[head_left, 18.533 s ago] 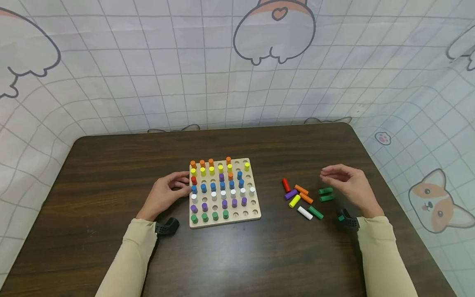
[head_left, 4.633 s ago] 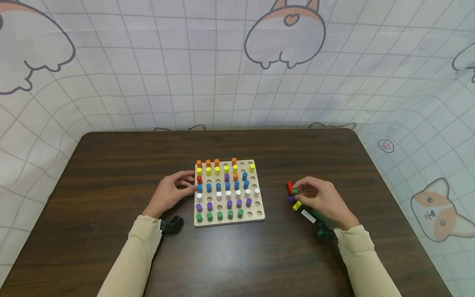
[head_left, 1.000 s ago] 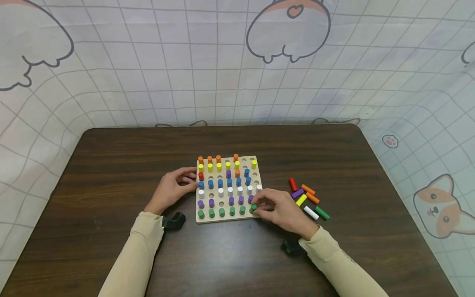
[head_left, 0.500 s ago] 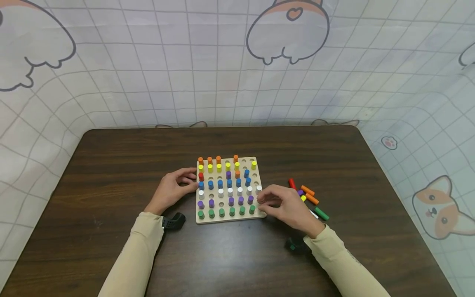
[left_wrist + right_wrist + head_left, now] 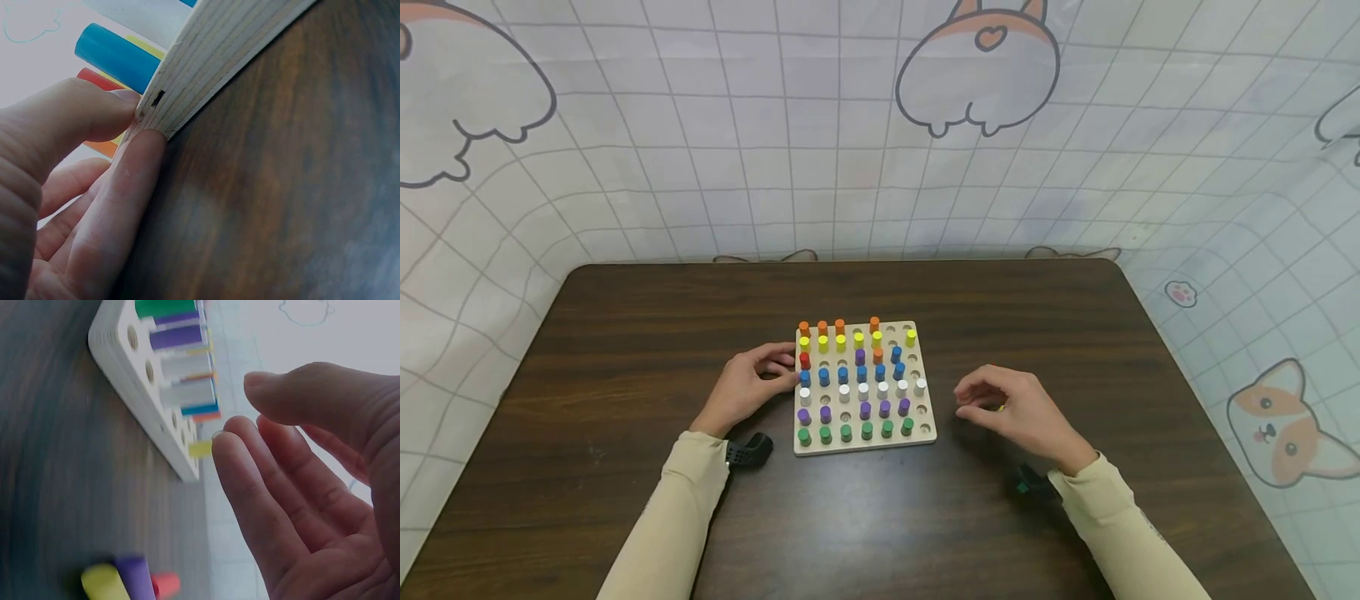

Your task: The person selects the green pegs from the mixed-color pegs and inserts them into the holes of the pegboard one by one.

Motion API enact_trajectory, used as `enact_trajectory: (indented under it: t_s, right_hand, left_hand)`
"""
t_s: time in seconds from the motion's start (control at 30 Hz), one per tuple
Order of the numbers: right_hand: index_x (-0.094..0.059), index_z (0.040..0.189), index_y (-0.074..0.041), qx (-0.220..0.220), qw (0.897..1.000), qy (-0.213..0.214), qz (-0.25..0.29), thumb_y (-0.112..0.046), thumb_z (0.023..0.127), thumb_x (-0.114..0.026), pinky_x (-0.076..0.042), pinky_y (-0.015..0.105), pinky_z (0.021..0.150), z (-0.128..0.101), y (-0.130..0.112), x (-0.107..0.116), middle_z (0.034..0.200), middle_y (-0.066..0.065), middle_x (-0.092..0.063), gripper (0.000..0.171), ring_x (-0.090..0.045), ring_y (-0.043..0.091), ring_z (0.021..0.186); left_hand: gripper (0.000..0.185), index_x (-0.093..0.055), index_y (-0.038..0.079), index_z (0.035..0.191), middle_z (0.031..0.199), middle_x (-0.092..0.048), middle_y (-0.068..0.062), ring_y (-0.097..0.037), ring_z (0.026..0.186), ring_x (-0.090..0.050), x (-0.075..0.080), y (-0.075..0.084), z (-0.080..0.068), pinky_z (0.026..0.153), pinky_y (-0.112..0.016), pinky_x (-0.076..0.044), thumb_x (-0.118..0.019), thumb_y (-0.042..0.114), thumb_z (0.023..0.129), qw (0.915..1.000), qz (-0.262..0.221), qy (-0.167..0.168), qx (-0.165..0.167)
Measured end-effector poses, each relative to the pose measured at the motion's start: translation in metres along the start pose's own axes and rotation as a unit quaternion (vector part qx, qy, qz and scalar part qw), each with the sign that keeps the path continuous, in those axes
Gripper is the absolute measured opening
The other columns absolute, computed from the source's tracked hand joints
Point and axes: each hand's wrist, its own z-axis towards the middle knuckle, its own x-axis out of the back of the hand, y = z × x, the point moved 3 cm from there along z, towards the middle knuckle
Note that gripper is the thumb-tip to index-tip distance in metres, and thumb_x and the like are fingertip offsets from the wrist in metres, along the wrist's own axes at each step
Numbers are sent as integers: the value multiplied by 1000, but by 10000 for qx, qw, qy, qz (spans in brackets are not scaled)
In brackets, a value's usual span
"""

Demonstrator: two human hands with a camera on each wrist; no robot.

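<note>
A pale wooden pegboard [image 5: 872,448] lies on the table with rows of coloured pegs standing in its holes. My left hand [image 5: 742,387] holds the board's left edge, thumb and index fingertips against the layered side [image 5: 212,69] in the left wrist view. A green peg [image 5: 907,427] stands in the front row, beside a bare hole at the right corner. Right of the board hovers my right hand [image 5: 1022,412], thumb and fingers apart and nothing between them. Below it in the right wrist view lie yellow [image 5: 106,581], purple [image 5: 134,578] and red [image 5: 165,584] pegs.
In the head view my right hand covers most of the loose pegs; only a bit of yellow shows between its fingers. The dark wooden table [image 5: 647,317] ends at a cloth wall [image 5: 820,167] printed with a grid and cartoon dogs.
The front green row has gained two pegs since the oldest frame. My right hand has let go of the latest one and moved right, off the board. My left hand has stayed at the edge.
</note>
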Motion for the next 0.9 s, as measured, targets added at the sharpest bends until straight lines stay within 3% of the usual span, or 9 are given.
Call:
enact_trajectory:
  t_s: [0.37,0.9]
  right_hand:
    - [-73,110,-12,-324,9994,-140,-8,-14,87,-83,-61,25,80,-15,21,28,103,3,-77,25,-71,3,87]
    - [-72,110,-12,-547,9968,-343,-472,-13,85,-85,-59,20,77,-42,48,45,96,-1,-75,28,-67,-1,82]
  left_hand:
    - [57,-59,16,145,124,-69,-8,-21,105,-68,0,0,-1,103,-47,-54,-77,34,93,10000,-2,22,-2]
    - [59,-59,17,145,124,-70,-7,-20,105,-69,1,0,-1,102,-47,-55,-77,37,93,10000,-23,35,-4]
